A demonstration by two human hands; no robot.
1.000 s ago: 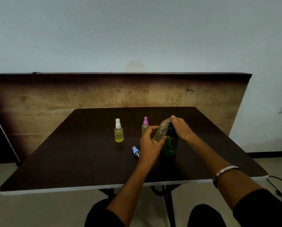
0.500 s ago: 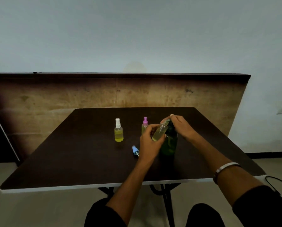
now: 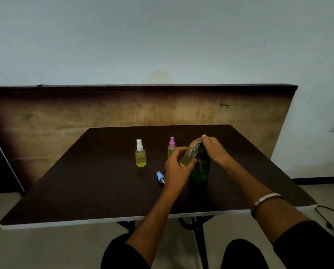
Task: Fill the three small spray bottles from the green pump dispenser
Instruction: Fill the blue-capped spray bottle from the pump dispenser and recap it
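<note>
Head view: white-capped spray bottle upright; pink-capped spray bottle half hidden by left hand, which grips tilted uncapped bottle. Blue spray cap lies on table. Right hand curls over green pump dispenser; nozzle obscured.

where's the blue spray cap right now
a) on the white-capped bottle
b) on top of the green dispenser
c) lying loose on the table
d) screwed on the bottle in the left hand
c: the blue spray cap lies on its side on the table, just left of the left hand, which holds the open bottle tilted at the green dispenser.
</note>
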